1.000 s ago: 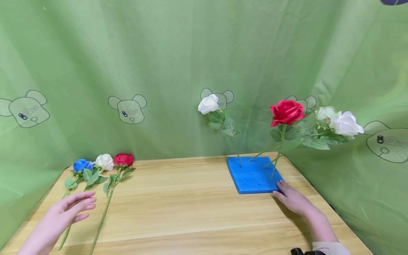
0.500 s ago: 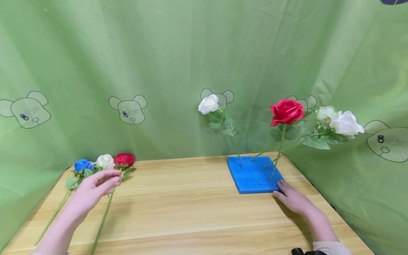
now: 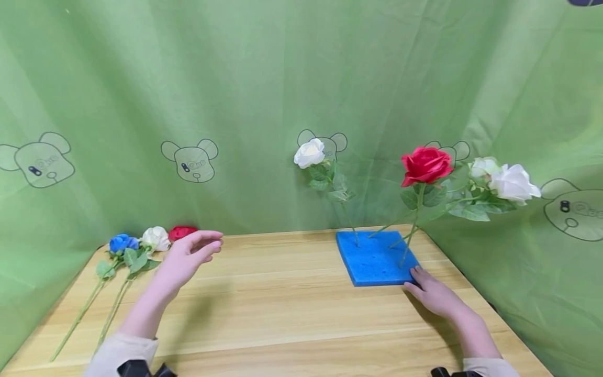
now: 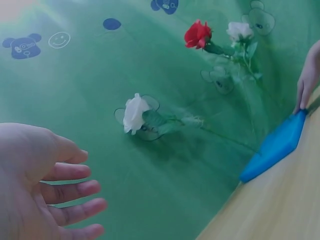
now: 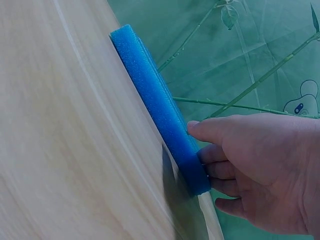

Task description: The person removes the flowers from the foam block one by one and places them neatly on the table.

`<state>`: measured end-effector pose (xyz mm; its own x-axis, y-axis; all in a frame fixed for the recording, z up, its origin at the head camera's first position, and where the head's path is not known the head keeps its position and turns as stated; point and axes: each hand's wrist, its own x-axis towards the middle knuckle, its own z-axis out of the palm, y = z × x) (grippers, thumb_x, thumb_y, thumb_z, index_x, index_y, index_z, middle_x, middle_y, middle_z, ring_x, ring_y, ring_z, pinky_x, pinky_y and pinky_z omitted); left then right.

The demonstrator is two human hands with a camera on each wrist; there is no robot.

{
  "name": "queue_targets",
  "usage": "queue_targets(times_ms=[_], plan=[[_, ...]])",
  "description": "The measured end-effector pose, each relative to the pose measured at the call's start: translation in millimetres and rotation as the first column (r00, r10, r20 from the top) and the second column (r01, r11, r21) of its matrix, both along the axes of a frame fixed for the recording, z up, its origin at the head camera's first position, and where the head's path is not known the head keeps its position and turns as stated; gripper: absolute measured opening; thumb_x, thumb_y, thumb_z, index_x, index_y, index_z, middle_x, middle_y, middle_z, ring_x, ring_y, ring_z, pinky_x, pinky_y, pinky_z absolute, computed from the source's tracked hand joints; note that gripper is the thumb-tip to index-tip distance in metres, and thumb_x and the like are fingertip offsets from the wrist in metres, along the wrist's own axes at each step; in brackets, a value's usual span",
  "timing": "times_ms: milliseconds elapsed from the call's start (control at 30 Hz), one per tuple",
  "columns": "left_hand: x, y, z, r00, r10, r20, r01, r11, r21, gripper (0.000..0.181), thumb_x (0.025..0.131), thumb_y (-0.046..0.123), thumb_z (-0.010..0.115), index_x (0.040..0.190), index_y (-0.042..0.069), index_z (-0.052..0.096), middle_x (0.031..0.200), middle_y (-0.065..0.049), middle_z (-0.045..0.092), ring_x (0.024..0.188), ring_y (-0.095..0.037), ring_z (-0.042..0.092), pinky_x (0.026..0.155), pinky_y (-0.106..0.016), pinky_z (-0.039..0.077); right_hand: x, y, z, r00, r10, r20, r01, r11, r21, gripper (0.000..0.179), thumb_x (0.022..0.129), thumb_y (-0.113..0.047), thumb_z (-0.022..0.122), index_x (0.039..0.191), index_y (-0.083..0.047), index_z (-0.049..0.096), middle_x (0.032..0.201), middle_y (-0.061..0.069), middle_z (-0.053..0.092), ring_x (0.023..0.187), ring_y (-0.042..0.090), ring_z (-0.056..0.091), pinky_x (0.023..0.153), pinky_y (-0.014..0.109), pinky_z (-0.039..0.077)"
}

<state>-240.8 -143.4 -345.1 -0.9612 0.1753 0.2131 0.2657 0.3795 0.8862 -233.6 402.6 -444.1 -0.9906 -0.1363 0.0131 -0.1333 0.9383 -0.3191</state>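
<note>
My left hand hovers above the table with loosely bent fingers, holding nothing. In the head view it partly covers a red rose lying on the table, and its forearm hides that rose's stem. A white rose and a blue rose lie just to the left. At the right, my right hand holds the near right corner of a flat blue foam block, thumb at its front edge and fingers along its side. In the foam stand a white rose, a red rose and white blooms leaning right.
A wooden table carries everything, its back edge close to a green curtain printed with bear faces. The standing stems tilt different ways and reach out past the foam's edges. Wrist gear shows at my left sleeve.
My left hand has moved right and farther back, from above the blue and white roses' stems past the red rose's bloom. The right hand and foam block have stayed put.
</note>
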Motion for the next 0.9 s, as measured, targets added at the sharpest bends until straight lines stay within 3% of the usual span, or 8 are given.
queue_targets(times_ms=[200,500,900], plan=[[-15.1,22.1,-2.4,1.000,0.002,-0.003,-0.002,0.999,0.053,0.035,0.097,0.020,0.060,0.127,0.002,0.060,0.124,-0.018,0.064,0.106,-0.015,0.064,0.092,-0.029,0.056,1.1,-2.8,2.8,1.000,0.001,-0.007,-0.001,1.000,0.004,0.067,0.102,-0.037,0.048,0.139,0.018,0.036,0.146,0.042,0.027,0.133,0.059,0.028,0.107,0.069,0.032],[-36.1,60.5,-8.4,1.000,-0.001,-0.016,0.003,0.993,0.122,0.033,0.096,0.018,0.061,0.125,0.003,0.062,0.121,-0.017,0.066,0.110,-0.023,0.062,0.095,-0.032,0.053,1.8,-3.7,2.5,1.000,-0.001,-0.008,0.001,1.000,0.010,0.067,0.102,-0.037,0.048,0.139,0.018,0.036,0.146,0.042,0.026,0.133,0.059,0.028,0.107,0.068,0.032],[-56.2,129.6,-11.6,0.999,-0.039,0.011,0.035,0.970,0.241,0.031,0.094,0.017,0.064,0.122,0.006,0.064,0.119,-0.013,0.067,0.109,-0.022,0.063,0.097,-0.037,0.054,0.4,-1.5,0.2,1.000,0.003,-0.009,-0.003,1.000,0.006,0.068,0.102,-0.038,0.047,0.139,0.018,0.036,0.146,0.042,0.026,0.133,0.059,0.028,0.107,0.069,0.031]])
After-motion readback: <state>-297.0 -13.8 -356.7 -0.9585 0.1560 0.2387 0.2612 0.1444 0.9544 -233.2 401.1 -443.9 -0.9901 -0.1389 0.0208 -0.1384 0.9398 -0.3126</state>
